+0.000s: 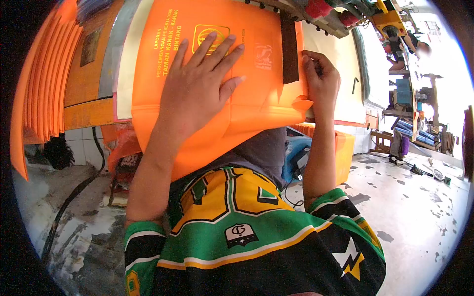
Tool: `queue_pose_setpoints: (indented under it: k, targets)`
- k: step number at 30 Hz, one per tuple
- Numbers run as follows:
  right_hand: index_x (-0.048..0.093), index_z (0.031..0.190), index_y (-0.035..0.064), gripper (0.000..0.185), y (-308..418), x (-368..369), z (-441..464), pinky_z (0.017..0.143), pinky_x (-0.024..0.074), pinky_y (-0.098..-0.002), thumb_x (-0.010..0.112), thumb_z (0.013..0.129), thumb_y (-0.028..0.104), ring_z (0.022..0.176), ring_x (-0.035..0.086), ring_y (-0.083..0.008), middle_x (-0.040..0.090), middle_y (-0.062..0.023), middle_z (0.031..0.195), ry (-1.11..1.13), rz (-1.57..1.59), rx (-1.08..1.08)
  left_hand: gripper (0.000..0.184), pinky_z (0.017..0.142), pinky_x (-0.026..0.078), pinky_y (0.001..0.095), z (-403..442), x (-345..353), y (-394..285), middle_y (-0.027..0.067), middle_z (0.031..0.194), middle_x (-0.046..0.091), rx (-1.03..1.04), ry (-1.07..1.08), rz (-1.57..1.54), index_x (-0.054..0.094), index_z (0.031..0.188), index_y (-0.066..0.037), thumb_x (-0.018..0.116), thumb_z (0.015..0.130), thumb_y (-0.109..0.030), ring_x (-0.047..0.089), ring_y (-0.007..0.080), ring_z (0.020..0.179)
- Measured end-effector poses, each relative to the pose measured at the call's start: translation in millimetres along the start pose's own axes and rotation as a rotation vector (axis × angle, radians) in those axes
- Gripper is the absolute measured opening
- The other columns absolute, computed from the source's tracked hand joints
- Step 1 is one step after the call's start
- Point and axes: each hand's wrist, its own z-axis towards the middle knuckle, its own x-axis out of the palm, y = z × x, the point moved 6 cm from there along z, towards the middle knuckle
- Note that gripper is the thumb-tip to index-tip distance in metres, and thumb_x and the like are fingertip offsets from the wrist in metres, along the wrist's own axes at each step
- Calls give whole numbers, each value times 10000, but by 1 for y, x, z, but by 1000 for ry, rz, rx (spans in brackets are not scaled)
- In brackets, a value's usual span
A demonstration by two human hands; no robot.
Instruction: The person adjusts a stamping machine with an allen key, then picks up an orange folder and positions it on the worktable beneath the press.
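A large orange sheet [207, 116] with gold printed lettering and an emblem lies over the work table, its near part hanging over the front edge. My left hand [205, 76] rests flat on it with the fingers spread, just below the emblem. At the sheet's right edge is my right hand [321, 74], its fingers curled and thumb and forefinger close together; what lies between them is too small to make out. A dark strip [290, 49] lies on the sheet left of my right hand. Below that hand, a small orange flap [302, 103] sticks up.
Orange sheets [44, 74] are stacked at the far left. Machine parts [340, 17] stand over the table's back edge. An orange container [343, 155] is below the table at the right. In the right background, a person [397, 61] is beside other equipment.
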Motion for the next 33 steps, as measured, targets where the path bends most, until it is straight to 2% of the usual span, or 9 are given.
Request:
queue_pose_setpoints:
  k: [14, 17, 19, 20, 23, 26, 29, 31, 33]
  targets:
    - [819, 1154, 58, 240, -5, 3, 1, 831, 594, -390, 710, 1032, 234, 886, 792, -264, 815, -166, 1008, 20, 65, 63, 622, 1313, 247, 592, -1, -2, 1, 11, 1733, 440, -2, -16, -24, 472, 1654, -242, 543, 1095, -506, 402, 314, 1591]
    - [818, 1150, 54, 238, -1, 1, -1, 833, 593, -392, 707, 1033, 229, 885, 790, -259, 815, -168, 1012, -4, 40, 13, 617, 1310, 250, 596, -1, -2, -1, 10, 1734, 437, 5, -17, -13, 479, 1649, -238, 541, 1096, -506, 398, 314, 1593]
    - [816, 1145, 52, 229, 0, 0, -1, 835, 592, -395, 709, 1029, 218, 879, 790, -269, 816, -166, 1009, -5, 57, 13, 572, 1313, 264, 571, -1, -5, -1, -7, 1677, 515, -3, -74, -14, 560, 1586, -220, 566, 1086, -499, 437, 251, 1568]
    - [816, 1145, 52, 229, -1, 1, -1, 835, 592, -395, 709, 1029, 218, 879, 790, -269, 816, -166, 1009, -8, 59, 16, 572, 1313, 264, 571, -1, -5, -1, -7, 1677, 515, 2, -73, -13, 560, 1586, -220, 566, 1086, -499, 437, 251, 1568]
    - [814, 1139, 50, 219, -3, 2, 0, 825, 593, -393, 713, 1022, 205, 879, 790, -279, 812, -175, 998, -22, 83, -11, 577, 1316, 257, 575, 0, -6, -1, -4, 1691, 496, 10, -59, -15, 554, 1591, -220, 564, 1087, -500, 425, 257, 1576]
    - [811, 1153, 55, 218, 0, -2, -2, 812, 593, -390, 713, 1016, 193, 845, 784, -283, 804, -190, 979, -49, 107, -4, 612, 1322, 223, 610, 2, -4, 0, 15, 1756, 399, 24, 39, -17, 468, 1659, -237, 534, 1105, -490, 349, 311, 1620]
    - [801, 1193, 61, 251, 4, -8, -4, 765, 586, -394, 718, 1009, 211, 769, 763, -270, 782, -190, 893, 24, 147, 23, 599, 1327, 234, 567, 3, -5, 0, 4, 1718, 459, 33, 22, 17, 516, 1627, -229, 553, 1097, -505, 388, 277, 1599]
    - [782, 1245, 72, 304, 4, -7, -10, 709, 571, -404, 720, 1000, 241, 689, 728, -273, 742, -173, 792, 170, 106, 64, 611, 1330, 220, 566, 3, -5, 2, 4, 1737, 433, 15, 50, 33, 487, 1652, -243, 535, 1105, -512, 367, 286, 1612]
    - [776, 1250, 74, 316, 6, -13, -20, 690, 564, -410, 719, 993, 248, 674, 721, -282, 724, -166, 761, 165, 114, 61, 615, 1329, 202, 596, 3, -4, 3, 16, 1762, 387, 28, 92, 41, 455, 1670, -242, 525, 1113, -493, 332, 312, 1630]
